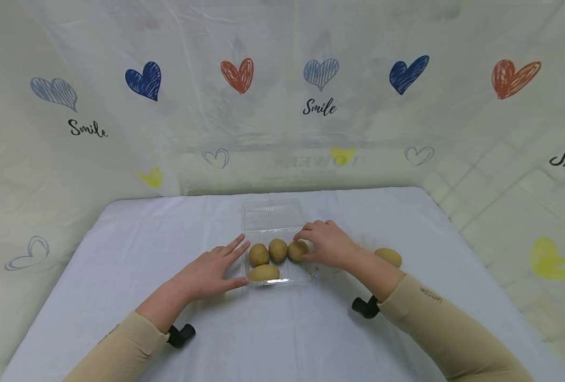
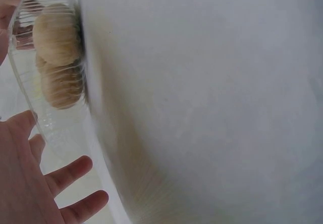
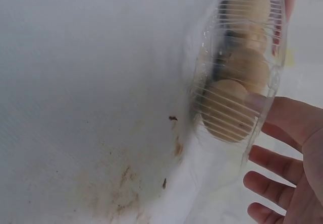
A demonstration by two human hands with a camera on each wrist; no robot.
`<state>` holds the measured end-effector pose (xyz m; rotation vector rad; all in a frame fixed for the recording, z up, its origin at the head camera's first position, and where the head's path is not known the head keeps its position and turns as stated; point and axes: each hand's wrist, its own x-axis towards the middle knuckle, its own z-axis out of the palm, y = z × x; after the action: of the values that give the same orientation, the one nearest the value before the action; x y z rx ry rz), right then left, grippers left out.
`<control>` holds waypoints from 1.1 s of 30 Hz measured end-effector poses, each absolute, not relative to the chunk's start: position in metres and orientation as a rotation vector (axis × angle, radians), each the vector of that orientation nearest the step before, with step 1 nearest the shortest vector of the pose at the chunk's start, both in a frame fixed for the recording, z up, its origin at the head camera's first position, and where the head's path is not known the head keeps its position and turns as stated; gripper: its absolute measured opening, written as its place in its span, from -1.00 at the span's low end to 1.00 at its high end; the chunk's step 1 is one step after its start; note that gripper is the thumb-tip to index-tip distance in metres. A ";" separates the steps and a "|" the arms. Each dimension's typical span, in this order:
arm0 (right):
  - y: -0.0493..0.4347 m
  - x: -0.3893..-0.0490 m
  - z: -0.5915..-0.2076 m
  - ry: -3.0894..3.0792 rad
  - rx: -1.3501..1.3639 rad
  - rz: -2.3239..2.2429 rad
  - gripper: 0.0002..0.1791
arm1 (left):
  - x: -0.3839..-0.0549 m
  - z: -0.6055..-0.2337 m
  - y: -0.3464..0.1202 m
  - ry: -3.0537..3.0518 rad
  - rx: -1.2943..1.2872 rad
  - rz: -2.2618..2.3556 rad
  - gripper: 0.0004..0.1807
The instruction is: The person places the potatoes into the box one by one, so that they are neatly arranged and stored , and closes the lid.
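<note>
A clear plastic clamshell container (image 1: 292, 276) lies open on the white cloth, its lid (image 1: 272, 216) folded back. Inside are several potatoes: one lying lengthwise at the front left (image 1: 264, 273) and a row behind it. At the right end of that row, my right hand (image 1: 327, 245) holds a potato (image 1: 297, 251) between thumb and index finger; the thumb reaches in over the rim in the right wrist view. My left hand (image 1: 214, 271) has its fingers spread and straight, with fingertips and thumb at the container's left side.
Another potato (image 1: 388, 257) lies on the cloth to the right, partly behind the right forearm. Brown dirt marks (image 3: 128, 201) stain the cloth (image 1: 158, 239) there. A curtain printed with hearts (image 1: 237, 76) hangs behind the table.
</note>
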<state>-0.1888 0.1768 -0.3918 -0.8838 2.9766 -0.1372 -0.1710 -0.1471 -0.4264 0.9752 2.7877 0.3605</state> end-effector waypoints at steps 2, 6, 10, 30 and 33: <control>0.180 -0.188 -0.389 2.976 -0.873 -0.185 -0.52 | -0.171 -0.427 -0.147 2.790 0.978 0.358 0.02; 0.190 -0.186 -0.383 2.959 -0.885 -0.305 -0.51 | -0.171 -0.426 -0.146 2.786 0.972 0.361 0.01; 0.200 -0.185 -0.378 2.913 -0.909 -0.440 -0.50 | -0.170 -0.425 -0.146 2.783 0.955 0.356 0.01; 0.285 -0.172 -0.370 2.841 -0.557 -0.591 -0.50 | -0.171 -0.427 -0.147 2.783 0.962 0.366 0.03; 0.300 -0.170 -0.372 2.832 -0.527 -0.572 -0.50 | -0.171 -0.428 -0.148 2.784 0.962 0.369 0.02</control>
<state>-0.1695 0.3000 -0.3724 -0.5266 2.8325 -0.5723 -0.1712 -0.1478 -0.4279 0.9616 2.7842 0.3691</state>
